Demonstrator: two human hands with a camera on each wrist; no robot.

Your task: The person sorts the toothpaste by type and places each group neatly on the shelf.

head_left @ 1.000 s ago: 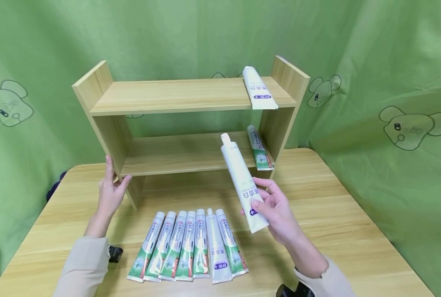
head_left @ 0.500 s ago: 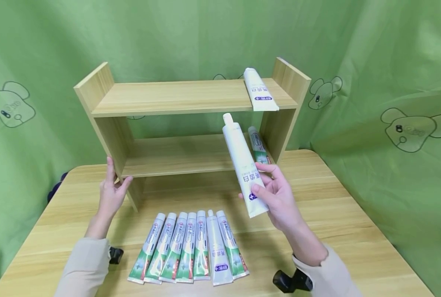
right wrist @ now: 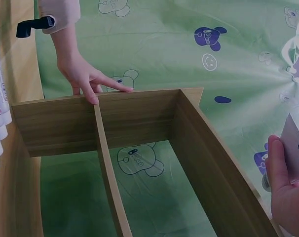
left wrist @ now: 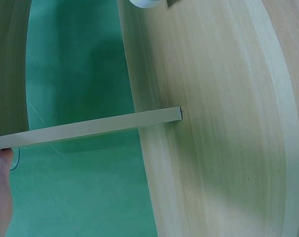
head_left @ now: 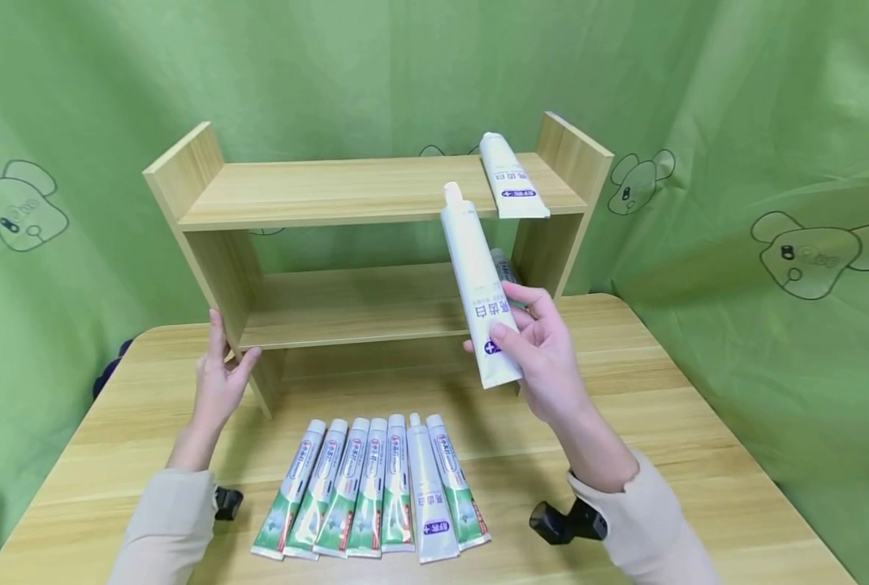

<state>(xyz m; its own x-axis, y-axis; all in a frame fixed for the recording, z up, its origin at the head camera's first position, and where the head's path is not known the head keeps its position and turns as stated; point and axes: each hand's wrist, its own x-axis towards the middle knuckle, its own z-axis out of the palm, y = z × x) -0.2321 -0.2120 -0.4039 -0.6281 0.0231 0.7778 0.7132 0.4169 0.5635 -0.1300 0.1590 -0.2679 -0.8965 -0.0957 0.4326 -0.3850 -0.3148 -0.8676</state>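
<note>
My right hand (head_left: pixel 547 349) grips the flat end of a white toothpaste tube (head_left: pixel 474 268), thumb on top, cap pointing up and away. The tube is held in front of a wooden two-tier shelf (head_left: pixel 347 191), its cap at about the upper board's height in the head view. My left hand (head_left: pixel 218 382) rests on the shelf's left side panel, thumb at the front edge and index finger straight along the side. Another white toothpaste tube (head_left: pixel 509 175) lies at the upper board's right end. Below it, a green-and-white toothpaste tube (head_left: pixel 503 265) is mostly hidden behind the held tube and hand.
Several toothpaste tubes (head_left: pixel 372 487) lie side by side on the wooden table (head_left: pixel 661 406) in front of the shelf, mostly green and white. One white tube (head_left: pixel 433 496) is among them. A green curtain (head_left: pixel 376 73) hangs behind and at both sides.
My right hand has raised the white tube upward, from in front of the lower board toward the upper board. My left hand has stayed at the side panel.
</note>
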